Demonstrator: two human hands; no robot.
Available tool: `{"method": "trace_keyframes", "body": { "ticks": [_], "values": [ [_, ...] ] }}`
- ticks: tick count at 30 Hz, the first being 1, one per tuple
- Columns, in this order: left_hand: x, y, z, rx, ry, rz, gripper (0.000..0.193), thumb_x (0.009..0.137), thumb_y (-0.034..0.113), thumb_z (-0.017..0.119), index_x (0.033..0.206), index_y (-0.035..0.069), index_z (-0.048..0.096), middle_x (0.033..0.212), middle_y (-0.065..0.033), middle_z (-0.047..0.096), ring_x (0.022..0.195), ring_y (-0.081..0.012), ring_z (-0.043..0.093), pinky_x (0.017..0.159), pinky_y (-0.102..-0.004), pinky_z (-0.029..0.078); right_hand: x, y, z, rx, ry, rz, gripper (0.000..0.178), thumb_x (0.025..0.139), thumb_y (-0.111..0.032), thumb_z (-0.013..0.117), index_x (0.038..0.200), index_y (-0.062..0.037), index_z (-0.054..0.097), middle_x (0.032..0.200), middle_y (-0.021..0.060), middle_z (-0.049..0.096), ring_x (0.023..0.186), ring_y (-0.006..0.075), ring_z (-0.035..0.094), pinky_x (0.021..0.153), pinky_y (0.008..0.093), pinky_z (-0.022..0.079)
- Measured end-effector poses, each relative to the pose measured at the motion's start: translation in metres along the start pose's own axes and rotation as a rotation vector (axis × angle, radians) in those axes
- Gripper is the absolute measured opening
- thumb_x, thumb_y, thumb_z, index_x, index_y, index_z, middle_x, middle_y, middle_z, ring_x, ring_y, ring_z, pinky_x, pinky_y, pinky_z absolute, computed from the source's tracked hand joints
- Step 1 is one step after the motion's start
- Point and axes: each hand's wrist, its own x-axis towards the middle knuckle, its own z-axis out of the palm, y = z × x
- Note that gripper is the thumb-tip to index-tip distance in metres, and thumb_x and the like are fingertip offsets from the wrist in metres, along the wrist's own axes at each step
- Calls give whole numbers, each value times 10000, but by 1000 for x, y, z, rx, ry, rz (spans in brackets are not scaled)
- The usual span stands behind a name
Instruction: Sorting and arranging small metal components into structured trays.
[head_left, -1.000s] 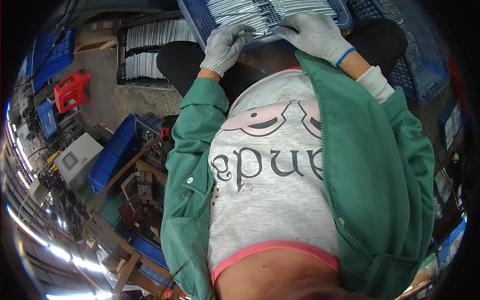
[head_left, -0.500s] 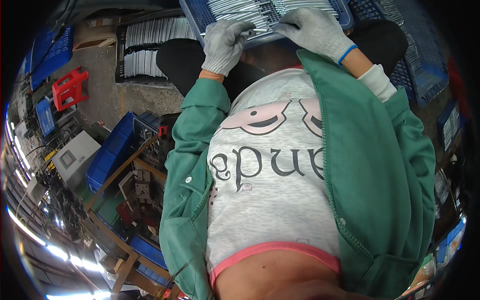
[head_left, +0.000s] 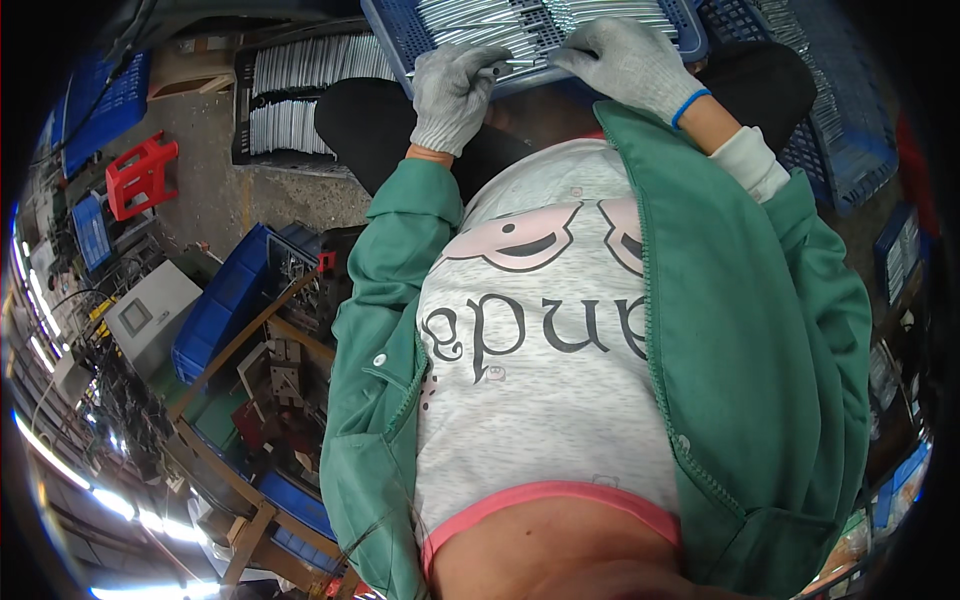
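Note:
Both my hands wear grey-white knitted gloves and are at the near edge of a blue plastic crate [head_left: 393, 50]. Rows of shiny metal tubes [head_left: 480, 22] lie in it, side by side. My left hand [head_left: 452, 95] is closed, thumb and fingers pinched on a thin metal tube [head_left: 499, 69] whose open end pokes out by the fingertips. My right hand [head_left: 632, 68], with a blue band at the cuff, has its fingers drawn together over the crate's near rim. What lies between those fingertips is hidden.
A black crate [head_left: 243, 110] of stacked metal tubes is on the floor at left, a blue crate [head_left: 850, 165] with more at right. Beyond the left crate stands a red stool [head_left: 140, 175]. Lower left are a blue bin [head_left: 215, 310] and a grey control box [head_left: 150, 315].
My left hand has shifted very slightly to the right. The right hand stays nearly in place, and the crate and tubes look the same.

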Motion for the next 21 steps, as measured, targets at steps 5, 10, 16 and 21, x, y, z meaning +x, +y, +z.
{"method": "trace_keyframes", "body": {
  "ticks": [5,10,16,21],
  "values": [
    [-3,2,0,36,-18,6,247,806,85,681,1030,147,766,836,-22,708,690,-208,589,724,-309,467,-4,6,11,20,10,-136,357,918,-467,623,1051,-168,766,922,38,758,779,239,704,725,349,558],
    [2,-7,8,221,-110,-35,192,853,161,693,1032,177,762,836,-23,708,721,-203,624,704,-333,486,4,11,19,49,108,-27,375,919,-495,606,1059,-183,759,916,32,756,777,254,702,724,364,554],
    [5,-23,25,315,-297,-238,194,906,260,675,1082,209,739,833,-30,707,763,-218,660,690,-360,509,7,16,26,-94,137,5,385,922,-512,588,1058,-194,759,915,24,756,784,265,701,728,373,551],
    [5,-29,31,269,-297,-240,232,939,330,642,1134,223,705,868,-40,710,799,-245,679,691,-375,523,4,19,26,-28,61,54,403,920,-524,585,1062,-189,758,920,28,756,787,272,701,725,371,550]
  ]
}}
